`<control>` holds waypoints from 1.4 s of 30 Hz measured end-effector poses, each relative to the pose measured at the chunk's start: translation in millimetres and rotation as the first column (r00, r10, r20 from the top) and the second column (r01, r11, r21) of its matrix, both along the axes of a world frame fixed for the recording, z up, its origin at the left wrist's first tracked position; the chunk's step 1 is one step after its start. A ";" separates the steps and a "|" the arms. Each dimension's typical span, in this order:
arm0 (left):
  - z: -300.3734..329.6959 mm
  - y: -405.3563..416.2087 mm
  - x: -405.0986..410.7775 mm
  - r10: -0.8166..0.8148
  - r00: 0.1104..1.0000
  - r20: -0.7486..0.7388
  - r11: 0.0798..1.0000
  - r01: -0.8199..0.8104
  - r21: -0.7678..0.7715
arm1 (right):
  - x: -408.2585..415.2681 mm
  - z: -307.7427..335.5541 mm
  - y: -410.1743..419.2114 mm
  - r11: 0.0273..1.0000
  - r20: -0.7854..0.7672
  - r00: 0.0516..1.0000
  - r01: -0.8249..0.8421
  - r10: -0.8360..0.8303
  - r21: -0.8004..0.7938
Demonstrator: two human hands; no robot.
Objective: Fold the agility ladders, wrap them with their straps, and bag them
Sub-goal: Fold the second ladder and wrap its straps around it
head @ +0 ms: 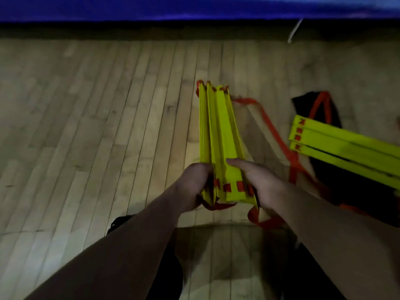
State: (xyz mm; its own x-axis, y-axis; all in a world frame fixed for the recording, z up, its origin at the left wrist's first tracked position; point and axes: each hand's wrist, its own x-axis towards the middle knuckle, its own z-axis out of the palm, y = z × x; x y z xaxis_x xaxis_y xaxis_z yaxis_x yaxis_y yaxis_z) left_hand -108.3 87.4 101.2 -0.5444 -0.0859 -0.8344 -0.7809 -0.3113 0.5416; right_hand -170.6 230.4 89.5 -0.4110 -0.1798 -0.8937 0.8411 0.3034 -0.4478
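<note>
A folded stack of yellow ladder rungs (220,131) with red webbing stands on edge above the wooden floor, pointing away from me. My left hand (194,182) grips the near end of the stack on its left side. My right hand (262,180) holds the near right side, with its thumb laid across the top rung. A loose red strap (270,124) trails from the far end of the stack to the right, and a loop of it hangs below my right hand. A second folded ladder (346,152) lies to the right on a black bag (313,105).
Wooden floorboards (97,126) stretch out to the left and ahead. A blue padded wall (173,7) runs along the far edge. A white cord (294,31) hangs at the top right. My dark shoe (121,221) shows below my left forearm.
</note>
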 end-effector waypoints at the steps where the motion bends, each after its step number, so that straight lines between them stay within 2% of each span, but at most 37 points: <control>1: 14.4 11.2 6.6 0.030 0.999 -0.040 1.000 -0.030 0.001 | 6.8 21.4 12.3 1.000 -0.033 0.999 0.003 -0.003 -0.018; 3: 46.1 36.1 22.4 0.071 0.989 -0.129 0.997 -0.071 0.010 | 24.8 59.2 38.6 0.998 -0.064 0.998 0.018 -0.021 -0.053; 5: 68.8 53.6 41.4 0.033 0.985 -0.167 0.998 -0.042 -0.049 | 39.9 85.3 60.5 0.999 -0.063 0.998 0.007 -0.010 -0.053; 11: 100.5 79.3 73.7 -0.162 0.977 -0.139 0.986 0.155 -0.058 | 71.7 126.6 88.0 0.999 -0.095 0.996 0.006 -0.003 0.038; 16: 92.8 83.2 57.7 -0.279 0.959 -0.052 0.956 0.272 -0.111 | 61.7 114.8 76.2 0.998 -0.098 0.995 -0.019 0.024 0.060; 18: 92.8 83.3 49.2 -0.274 0.961 -0.037 0.956 0.267 -0.122 | 53.7 113.1 73.2 0.998 -0.097 0.995 -0.013 0.019 0.063; 21: 93.5 81.7 38.0 -0.220 0.975 -0.037 0.975 0.218 -0.038 | 44.2 109.6 68.6 0.999 -0.035 0.998 0.045 -0.045 0.011; 24: 94.3 79.6 34.7 -0.270 0.962 -0.049 0.963 0.270 0.005 | 42.8 104.6 63.9 0.997 0.014 0.997 0.074 -0.074 -0.019; 29: 95.8 71.8 34.6 -0.226 0.974 -0.022 0.969 0.227 0.101 | 42.1 96.6 64.1 0.997 -0.051 0.996 0.073 -0.071 0.034; 34: 99.4 57.2 34.9 -0.147 0.989 -0.004 0.987 0.147 0.068 | 45.6 96.6 76.7 0.993 -0.072 0.996 -0.035 0.043 0.112; 39: 99.0 66.3 39.7 -0.152 0.988 -0.033 0.985 0.154 0.082 | 48.9 97.4 68.7 0.996 -0.090 0.996 0.036 -0.029 0.081; 42: 92.3 76.6 41.5 -0.265 0.964 -0.032 0.964 0.265 0.013 | 52.3 101.4 58.5 0.996 -0.083 0.993 0.084 -0.081 0.027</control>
